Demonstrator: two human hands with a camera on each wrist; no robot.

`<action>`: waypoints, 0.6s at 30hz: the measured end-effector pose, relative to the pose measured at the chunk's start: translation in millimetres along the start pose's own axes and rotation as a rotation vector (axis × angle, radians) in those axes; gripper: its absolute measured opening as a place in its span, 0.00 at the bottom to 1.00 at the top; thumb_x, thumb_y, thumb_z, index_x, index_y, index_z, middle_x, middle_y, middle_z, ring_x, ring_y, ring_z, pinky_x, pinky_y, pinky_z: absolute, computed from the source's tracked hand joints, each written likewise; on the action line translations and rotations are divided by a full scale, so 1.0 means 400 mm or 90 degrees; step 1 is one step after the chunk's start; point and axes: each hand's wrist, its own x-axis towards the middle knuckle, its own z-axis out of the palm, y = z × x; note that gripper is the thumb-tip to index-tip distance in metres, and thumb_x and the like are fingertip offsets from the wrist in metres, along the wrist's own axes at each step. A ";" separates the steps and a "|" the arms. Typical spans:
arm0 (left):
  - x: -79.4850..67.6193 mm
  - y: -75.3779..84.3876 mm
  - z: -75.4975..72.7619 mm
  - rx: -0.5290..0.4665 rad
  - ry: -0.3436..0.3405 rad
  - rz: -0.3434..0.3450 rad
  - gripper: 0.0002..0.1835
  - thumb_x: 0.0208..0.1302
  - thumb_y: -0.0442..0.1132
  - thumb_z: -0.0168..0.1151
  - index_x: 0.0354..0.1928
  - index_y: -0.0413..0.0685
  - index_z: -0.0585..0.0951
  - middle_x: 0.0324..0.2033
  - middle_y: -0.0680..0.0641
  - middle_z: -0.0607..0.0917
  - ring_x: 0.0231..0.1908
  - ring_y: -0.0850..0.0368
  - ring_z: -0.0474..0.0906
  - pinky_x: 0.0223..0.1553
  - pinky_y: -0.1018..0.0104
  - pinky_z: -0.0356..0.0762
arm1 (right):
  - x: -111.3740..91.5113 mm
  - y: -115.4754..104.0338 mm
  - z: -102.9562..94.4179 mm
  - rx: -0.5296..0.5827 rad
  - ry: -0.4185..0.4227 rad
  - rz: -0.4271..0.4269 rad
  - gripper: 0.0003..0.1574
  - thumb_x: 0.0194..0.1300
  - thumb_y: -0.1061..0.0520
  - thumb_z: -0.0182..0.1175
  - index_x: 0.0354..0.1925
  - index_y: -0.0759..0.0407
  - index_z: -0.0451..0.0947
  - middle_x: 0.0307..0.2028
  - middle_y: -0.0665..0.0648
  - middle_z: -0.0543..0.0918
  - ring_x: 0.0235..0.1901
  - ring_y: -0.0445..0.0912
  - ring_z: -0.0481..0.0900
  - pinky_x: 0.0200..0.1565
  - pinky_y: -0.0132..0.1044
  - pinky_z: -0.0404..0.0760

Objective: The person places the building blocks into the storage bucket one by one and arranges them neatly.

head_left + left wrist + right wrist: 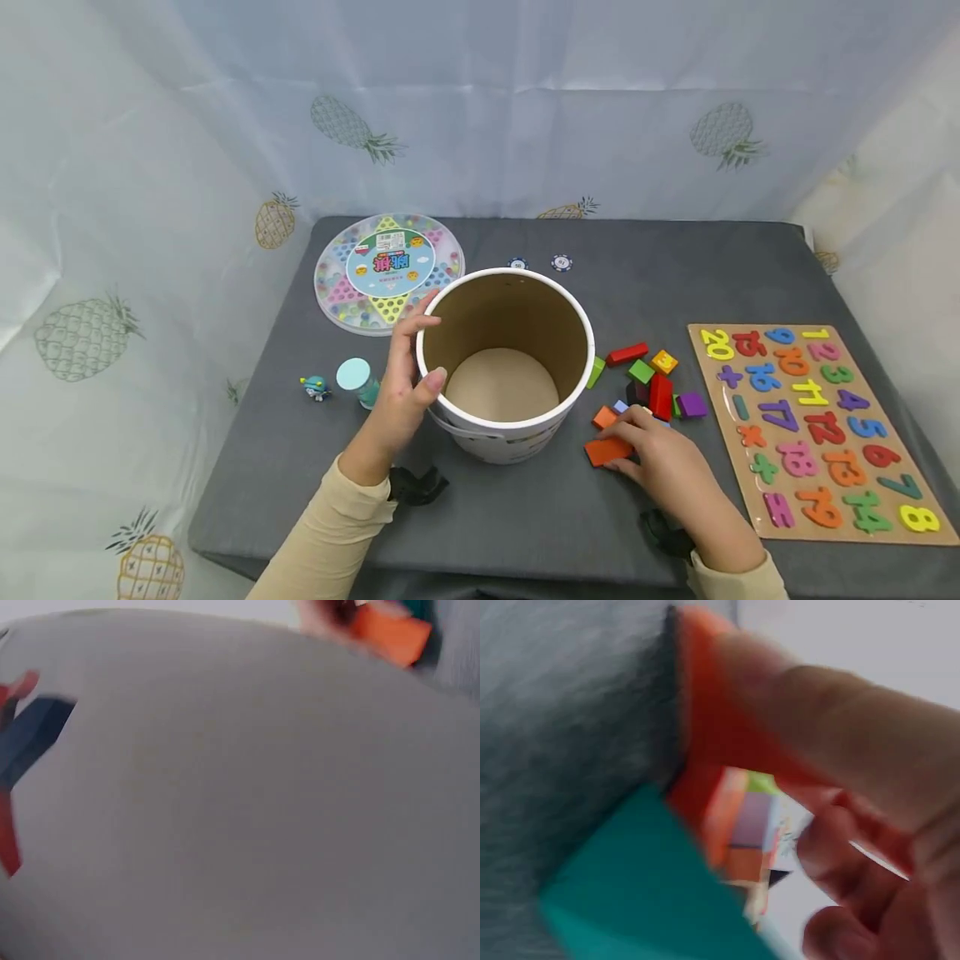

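A white bucket [504, 446] with a brown inside stands upright on the table. My left hand [401, 396] grips its left rim, with the thumb and a finger over the edge. The bucket's pale wall [247, 795] fills most of the left wrist view. To the right of the bucket, my right hand [660, 458] pinches an orange block [606, 452] low over the tabletop. In the right wrist view the thumb lies along this orange block [720, 720], and a teal block [649, 885] is close beside it. Several colored blocks [660, 396] lie beyond the right hand.
A wooden number board [738, 483] lies at the right. At the back left is a round Chinese checkers set [390, 273]. Two poker chips [561, 262] lie behind the bucket. A teal-lidded jar [355, 375] and a small toy figure [316, 387] are left of my left hand.
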 end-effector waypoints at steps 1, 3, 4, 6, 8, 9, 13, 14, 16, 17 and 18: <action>-0.004 -0.006 0.003 -0.027 0.006 -0.007 0.35 0.63 0.56 0.56 0.61 0.42 0.57 0.70 0.42 0.51 0.67 0.39 0.48 0.60 0.45 0.62 | 0.006 -0.001 -0.009 0.003 0.021 0.005 0.25 0.36 0.53 0.80 0.38 0.49 0.84 0.36 0.47 0.74 0.27 0.39 0.73 0.28 0.36 0.77; -0.011 -0.011 0.012 -0.061 0.019 -0.015 0.33 0.63 0.53 0.55 0.62 0.47 0.55 0.69 0.40 0.52 0.64 0.33 0.51 0.58 0.52 0.65 | 0.022 -0.004 -0.038 0.008 0.075 0.024 0.26 0.37 0.53 0.79 0.39 0.51 0.84 0.36 0.48 0.74 0.25 0.40 0.72 0.26 0.36 0.75; -0.014 -0.013 0.017 -0.068 0.026 -0.016 0.32 0.64 0.52 0.54 0.62 0.49 0.54 0.67 0.40 0.53 0.62 0.31 0.52 0.57 0.56 0.67 | 0.031 -0.006 -0.056 0.013 0.112 0.040 0.26 0.38 0.54 0.79 0.40 0.52 0.83 0.36 0.50 0.74 0.26 0.41 0.71 0.26 0.36 0.74; -0.016 -0.017 0.027 -0.072 0.041 -0.008 0.32 0.64 0.51 0.53 0.63 0.48 0.53 0.67 0.39 0.54 0.61 0.27 0.51 0.57 0.57 0.66 | 0.055 -0.015 -0.099 0.028 0.193 0.077 0.27 0.41 0.55 0.78 0.43 0.55 0.83 0.37 0.52 0.75 0.28 0.43 0.71 0.26 0.33 0.71; -0.016 -0.020 0.034 -0.073 0.053 -0.006 0.31 0.64 0.50 0.52 0.63 0.48 0.53 0.66 0.38 0.55 0.59 0.25 0.52 0.56 0.57 0.66 | 0.086 -0.033 -0.145 0.066 0.285 0.096 0.27 0.44 0.57 0.76 0.45 0.57 0.83 0.37 0.54 0.76 0.31 0.45 0.70 0.31 0.32 0.68; -0.015 -0.021 0.036 -0.071 0.059 -0.005 0.30 0.63 0.49 0.51 0.63 0.49 0.53 0.65 0.38 0.56 0.59 0.24 0.53 0.56 0.58 0.66 | 0.104 -0.047 -0.166 0.094 0.329 0.100 0.27 0.45 0.57 0.76 0.46 0.58 0.82 0.37 0.54 0.77 0.33 0.45 0.69 0.32 0.31 0.65; -0.014 -0.024 0.038 -0.070 0.071 0.001 0.30 0.61 0.47 0.50 0.62 0.49 0.54 0.64 0.35 0.57 0.58 0.23 0.53 0.56 0.57 0.66 | 0.181 -0.123 -0.226 0.199 0.407 0.012 0.26 0.45 0.58 0.76 0.46 0.56 0.84 0.38 0.52 0.82 0.40 0.46 0.69 0.40 0.34 0.62; -0.015 -0.024 0.038 -0.070 0.073 0.002 0.30 0.61 0.47 0.50 0.62 0.49 0.54 0.64 0.35 0.57 0.58 0.23 0.54 0.56 0.57 0.66 | 0.199 -0.144 -0.231 0.216 0.397 -0.019 0.25 0.45 0.57 0.76 0.45 0.55 0.84 0.38 0.50 0.82 0.41 0.45 0.68 0.41 0.35 0.62; -0.019 -0.024 0.037 -0.070 0.078 0.003 0.30 0.62 0.48 0.51 0.62 0.49 0.54 0.64 0.35 0.58 0.58 0.23 0.54 0.56 0.56 0.66 | 0.232 -0.182 -0.232 0.230 0.353 -0.080 0.24 0.45 0.54 0.76 0.44 0.53 0.85 0.38 0.48 0.83 0.43 0.45 0.69 0.43 0.37 0.65; -0.021 -0.024 0.037 -0.069 0.081 0.003 0.30 0.62 0.48 0.51 0.62 0.49 0.54 0.63 0.36 0.58 0.58 0.24 0.55 0.56 0.54 0.66 | 0.246 -0.198 -0.230 0.229 0.327 -0.105 0.23 0.45 0.52 0.76 0.43 0.53 0.85 0.38 0.47 0.83 0.44 0.45 0.69 0.45 0.39 0.65; -0.024 -0.024 0.037 -0.066 0.085 0.001 0.30 0.62 0.48 0.51 0.62 0.49 0.54 0.63 0.37 0.58 0.58 0.25 0.55 0.56 0.52 0.65 | 0.257 -0.212 -0.226 0.225 0.303 -0.121 0.23 0.46 0.51 0.76 0.43 0.52 0.85 0.38 0.47 0.83 0.44 0.45 0.69 0.46 0.41 0.65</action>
